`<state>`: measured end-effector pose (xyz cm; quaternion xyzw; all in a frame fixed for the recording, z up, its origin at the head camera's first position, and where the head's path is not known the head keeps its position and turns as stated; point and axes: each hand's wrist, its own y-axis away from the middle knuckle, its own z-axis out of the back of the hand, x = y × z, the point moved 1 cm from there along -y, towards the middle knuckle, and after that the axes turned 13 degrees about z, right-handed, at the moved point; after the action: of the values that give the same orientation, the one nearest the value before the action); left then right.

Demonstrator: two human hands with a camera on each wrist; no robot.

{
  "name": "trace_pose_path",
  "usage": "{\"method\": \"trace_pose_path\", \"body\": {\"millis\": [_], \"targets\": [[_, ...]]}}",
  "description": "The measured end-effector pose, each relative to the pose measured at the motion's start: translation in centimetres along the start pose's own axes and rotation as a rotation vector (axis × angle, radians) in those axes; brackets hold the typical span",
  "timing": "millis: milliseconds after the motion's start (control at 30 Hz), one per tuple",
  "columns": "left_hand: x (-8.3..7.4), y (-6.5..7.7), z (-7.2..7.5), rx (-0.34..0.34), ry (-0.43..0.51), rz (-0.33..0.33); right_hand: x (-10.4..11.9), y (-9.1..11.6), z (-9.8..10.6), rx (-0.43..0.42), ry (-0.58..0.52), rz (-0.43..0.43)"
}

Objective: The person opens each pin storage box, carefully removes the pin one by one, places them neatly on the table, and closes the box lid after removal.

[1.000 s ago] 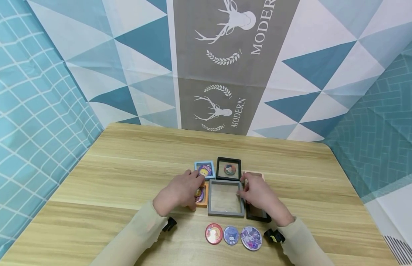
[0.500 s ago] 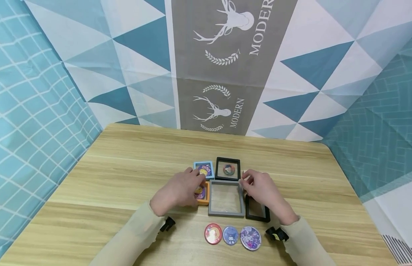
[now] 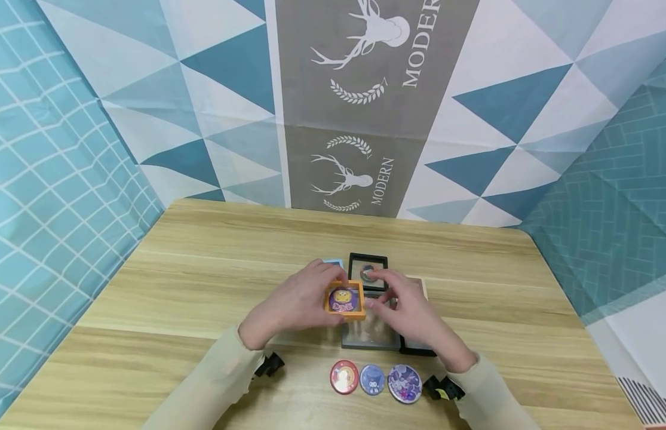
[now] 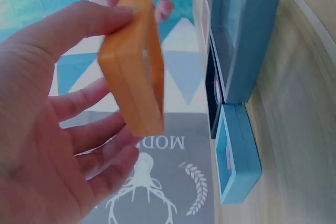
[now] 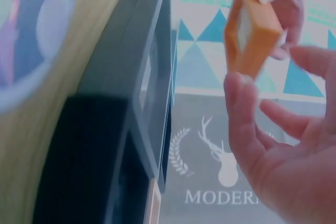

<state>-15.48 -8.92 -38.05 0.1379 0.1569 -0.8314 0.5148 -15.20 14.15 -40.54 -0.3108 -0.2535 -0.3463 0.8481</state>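
My left hand (image 3: 306,298) pinches a small orange display frame (image 3: 345,300) by its edges, lifted over the grey frame (image 3: 371,334). A purple badge (image 3: 342,300) with a yellow character shows inside it. In the left wrist view the thumb lies on the top side of the orange frame (image 4: 131,66), the other fingers behind and below. My right hand (image 3: 410,304) is at the frame's right side with thumb and fingers spread apart. A fingertip of it comes right up to the orange frame (image 5: 251,35) in the right wrist view.
A black frame (image 3: 354,258) with a round badge (image 3: 367,273) lies behind the grey one. Beside it is a light blue frame (image 4: 241,156), mostly covered in the head view. Another black frame (image 3: 417,352) and a pale pink one (image 3: 423,286) lie right. Three badges (image 3: 373,380) lie in front.
My left hand has lifted the orange frame off the table and brought it right, above the grey frame. My right hand has moved left toward it, and its fingers have spread.
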Motion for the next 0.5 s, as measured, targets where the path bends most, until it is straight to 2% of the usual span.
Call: {"method": "trace_pose_path", "body": {"millis": [167,300,400,500], "targets": [[-0.49,0.0,0.12,-0.044,0.085,-0.03,0.44,0.23,-0.39,0.101,-0.129,0.073],[-0.72,0.01,0.15,-0.06,0.187,-0.039,0.45,0.32,-0.43,0.156,-0.138,0.085],[-0.78,0.01,0.21,-0.092,0.263,-0.065,0.36,0.3,-0.24,0.136,-0.136,0.084],[-0.62,-0.09,0.19,-0.109,0.299,-0.087,0.29,0.21,0.08,0.081,-0.149,0.077]]}}
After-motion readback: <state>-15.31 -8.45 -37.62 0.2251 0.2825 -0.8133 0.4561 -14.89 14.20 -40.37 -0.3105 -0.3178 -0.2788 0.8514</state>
